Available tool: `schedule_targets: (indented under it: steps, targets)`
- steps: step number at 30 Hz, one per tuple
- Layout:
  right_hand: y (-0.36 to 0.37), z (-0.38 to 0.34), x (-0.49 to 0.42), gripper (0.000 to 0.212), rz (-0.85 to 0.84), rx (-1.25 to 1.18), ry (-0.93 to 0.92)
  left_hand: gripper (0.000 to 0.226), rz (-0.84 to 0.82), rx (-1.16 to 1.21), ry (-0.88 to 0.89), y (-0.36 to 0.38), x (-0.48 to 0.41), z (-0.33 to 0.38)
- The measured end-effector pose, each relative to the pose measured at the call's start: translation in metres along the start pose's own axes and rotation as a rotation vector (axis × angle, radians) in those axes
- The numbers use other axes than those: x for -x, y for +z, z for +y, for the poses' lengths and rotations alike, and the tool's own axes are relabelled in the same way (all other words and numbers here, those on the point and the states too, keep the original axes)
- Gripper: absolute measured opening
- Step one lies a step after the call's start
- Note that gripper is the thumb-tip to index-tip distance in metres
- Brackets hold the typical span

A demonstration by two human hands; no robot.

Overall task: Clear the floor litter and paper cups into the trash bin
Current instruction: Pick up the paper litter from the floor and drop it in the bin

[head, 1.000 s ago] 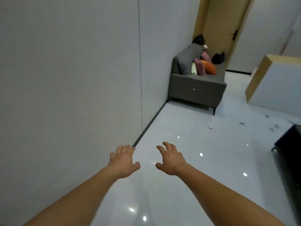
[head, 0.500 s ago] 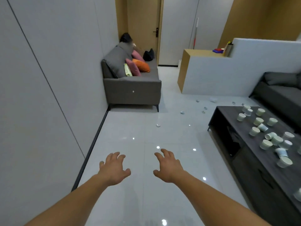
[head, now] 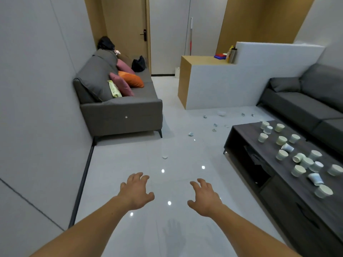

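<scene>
Head view: both bare arms reach forward over the glossy pale floor [head: 185, 160]. The left hand [head: 136, 191] and the right hand [head: 205, 198] hang palm-down side by side, apart from each other, fingers spread and loosely bent, with nothing in either.

The paper cups [head: 281, 154] are scattered across the top of a dark low bench [head: 250, 132] on the right. Most stand upright; a few lie tipped on their sides toward the bench's near end.

The floor litter [head: 190, 134], small crumpled pale scraps, is strewn on the floor beyond the bench's far left corner and toward the base of a white partition [head: 222, 86]. One scrap [head: 164, 157] lies alone, nearer the hands.

A grey sofa [head: 120, 115] with pink and orange cushions stands against the left wall. A darker sofa [head: 306, 101] sits behind the bench's far edge.
</scene>
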State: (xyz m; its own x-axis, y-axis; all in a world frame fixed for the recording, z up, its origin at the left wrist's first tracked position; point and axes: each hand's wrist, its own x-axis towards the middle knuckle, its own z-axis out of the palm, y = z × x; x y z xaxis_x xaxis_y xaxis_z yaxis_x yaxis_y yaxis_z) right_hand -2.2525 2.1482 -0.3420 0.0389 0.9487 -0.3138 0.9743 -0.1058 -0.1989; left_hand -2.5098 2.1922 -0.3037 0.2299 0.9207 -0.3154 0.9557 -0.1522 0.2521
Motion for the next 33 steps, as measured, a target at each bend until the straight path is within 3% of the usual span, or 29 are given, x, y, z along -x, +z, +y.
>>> schedule_targets:
  steps: [13,23,33]
  targets:
    - [-0.119,0.043,-0.282,0.073,0.059,-0.069,0.008,0.072,0.029,0.005,0.036,-0.100,-0.290,0.049]
    - [-0.173,0.102,-0.464,0.074,-0.002,-0.023,0.106,0.074,-0.142,0.049,0.139,-0.119,-0.510,0.081]
    - [-0.267,0.154,-0.638,0.074,0.050,-0.071,0.188,0.074,-0.168,0.030,0.234,-0.193,-0.746,0.138]
